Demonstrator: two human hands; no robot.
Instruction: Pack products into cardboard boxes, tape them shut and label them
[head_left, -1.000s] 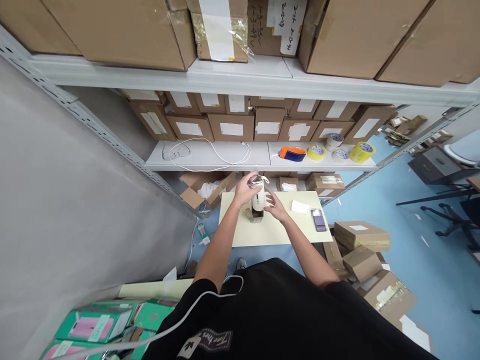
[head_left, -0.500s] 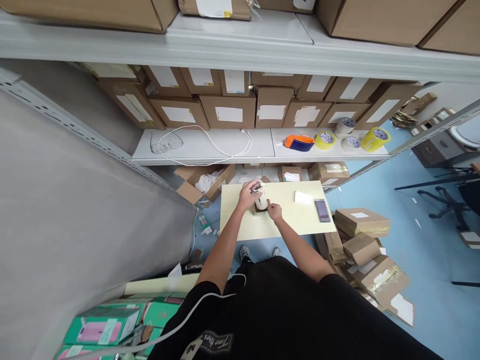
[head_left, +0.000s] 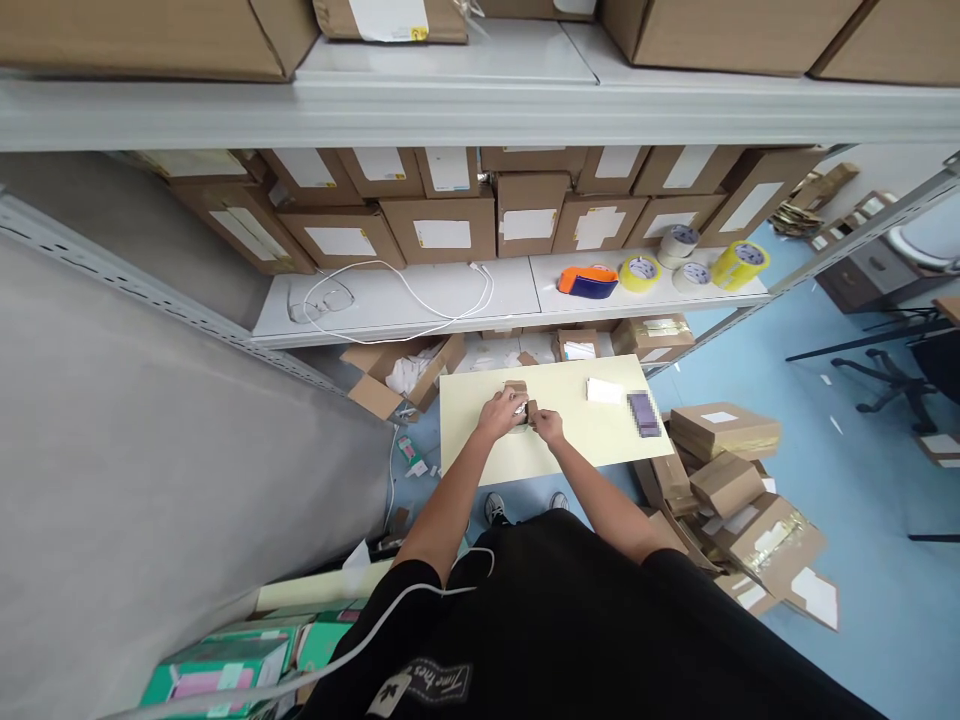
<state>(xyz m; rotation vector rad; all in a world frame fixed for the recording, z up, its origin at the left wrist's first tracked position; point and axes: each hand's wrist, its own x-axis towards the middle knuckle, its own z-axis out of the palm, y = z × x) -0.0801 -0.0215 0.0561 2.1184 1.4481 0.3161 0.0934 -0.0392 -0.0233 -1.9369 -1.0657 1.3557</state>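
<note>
On the cream tabletop (head_left: 574, 450) stands a small brown cardboard box (head_left: 516, 386) with its flaps up. Inside its opening sits a white bottle (head_left: 520, 409), of which only the top shows. My left hand (head_left: 498, 416) comes from above, its fingers closed around the bottle's top. At the box's right side, my right hand (head_left: 548, 426) pinches a flap. Most of the bottle is hidden by the box and my fingers. Farther right on the table lie a white pad of paper (head_left: 604, 390) and a blurred purple item (head_left: 643, 414).
A shelf (head_left: 502, 300) behind the table holds a white cable, glasses, an orange-and-blue band (head_left: 589, 281) and tape rolls (head_left: 640, 272). Boxes (head_left: 435, 228) line the shelf. Cardboard boxes (head_left: 750, 530) are piled on the floor at right, green boxes (head_left: 225, 670) at lower left.
The bottle has gone down into the box with my left hand lowered onto its top. My right hand stays at the box's right side. The camera view has shifted slightly.
</note>
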